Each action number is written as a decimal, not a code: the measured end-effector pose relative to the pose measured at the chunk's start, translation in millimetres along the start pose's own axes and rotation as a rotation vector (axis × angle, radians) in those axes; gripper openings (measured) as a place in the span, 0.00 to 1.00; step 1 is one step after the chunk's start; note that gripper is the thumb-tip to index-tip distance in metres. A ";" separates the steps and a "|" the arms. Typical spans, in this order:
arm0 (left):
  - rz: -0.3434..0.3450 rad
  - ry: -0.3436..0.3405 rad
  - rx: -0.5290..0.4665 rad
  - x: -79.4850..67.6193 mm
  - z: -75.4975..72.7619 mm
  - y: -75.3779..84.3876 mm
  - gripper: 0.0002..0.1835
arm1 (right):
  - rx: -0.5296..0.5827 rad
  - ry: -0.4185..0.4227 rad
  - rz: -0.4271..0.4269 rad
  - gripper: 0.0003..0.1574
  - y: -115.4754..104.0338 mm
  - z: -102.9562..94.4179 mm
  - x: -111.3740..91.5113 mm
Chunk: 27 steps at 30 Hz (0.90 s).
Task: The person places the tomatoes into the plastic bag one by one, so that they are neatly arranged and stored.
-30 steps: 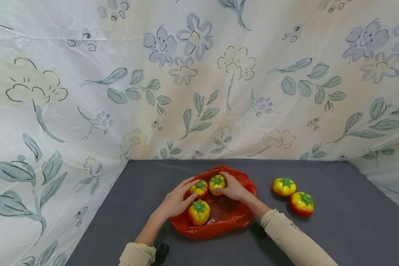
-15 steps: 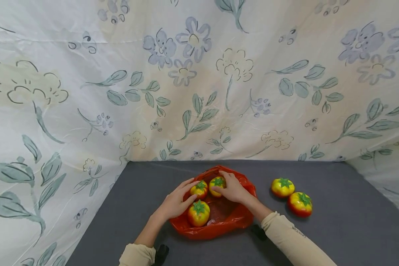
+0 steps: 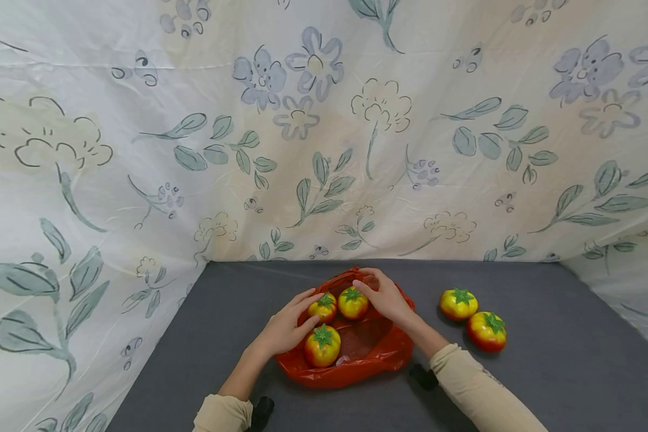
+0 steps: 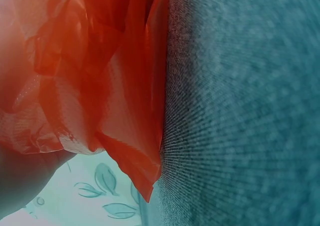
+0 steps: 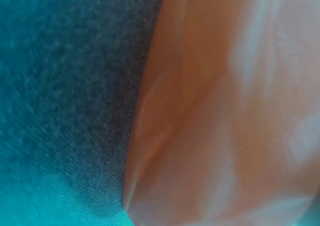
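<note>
Three red-and-yellow tomatoes sit in the red plastic bag [image 3: 351, 376] in front of me: the near tomato [image 3: 321, 349] toward me on the left, the far left tomato [image 3: 321, 311] behind it, and the far right tomato [image 3: 353, 307] just beside that one. The bag lies on the grey surface [image 3: 243, 294] with its mouth open upward, its long axis slanting from near left to far right. The tomatoes are squat, with no clear long axis; their green star tops face up, the near one's set toward its far side. My left hand [image 3: 285, 327] reaches over the bag's left rim, fingers fairly straight and thumb spread to either side of the far left tomato; whether they press it I cannot tell. My right hand [image 3: 387, 298] is loose, grasping nothing, above the bag's far right part, thumb next to the far right tomato; contact there is unclear. Outside, to the right, the rear loose tomato [image 3: 456, 306] and the front loose tomato [image 3: 485, 335] rest close together, the latter's star leaning away and rightward. Behind hangs a flowered cloth [image 3: 380, 198].
</note>
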<state>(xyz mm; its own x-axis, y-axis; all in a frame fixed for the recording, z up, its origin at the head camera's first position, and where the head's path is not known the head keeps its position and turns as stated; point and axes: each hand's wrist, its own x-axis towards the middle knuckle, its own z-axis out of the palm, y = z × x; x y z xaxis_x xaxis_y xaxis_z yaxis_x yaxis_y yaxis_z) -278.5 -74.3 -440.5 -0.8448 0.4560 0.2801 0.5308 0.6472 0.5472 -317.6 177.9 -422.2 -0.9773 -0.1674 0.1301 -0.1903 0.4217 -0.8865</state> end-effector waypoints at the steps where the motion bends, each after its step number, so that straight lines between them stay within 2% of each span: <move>1: -0.001 -0.001 -0.001 0.1 0.2 -0.1 0.26 | 0.027 0.004 0.006 0.37 0.4 -1.1 0.6; 13: 0.009 -0.005 -0.006 0.4 0.4 -1.1 0.27 | 0.276 0.006 0.055 0.34 -5.5 -19.8 2.9; 23: 0.017 -0.004 -0.019 0.4 1.2 -2.0 0.26 | 0.398 -0.027 0.087 0.40 -7.7 -40.7 -0.7; 27: 0.022 -0.002 -0.021 0.8 1.5 -3.1 0.26 | 0.436 -0.015 0.093 0.39 -7.8 -51.4 -2.1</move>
<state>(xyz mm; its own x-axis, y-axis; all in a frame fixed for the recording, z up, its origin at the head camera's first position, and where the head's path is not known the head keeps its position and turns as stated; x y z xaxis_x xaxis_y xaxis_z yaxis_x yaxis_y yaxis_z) -280.7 -75.1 -443.1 -0.8327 0.4715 0.2904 0.5477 0.6242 0.5571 -318.9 220.8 -392.8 -0.9863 -0.1605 0.0371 -0.0411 0.0214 -0.9989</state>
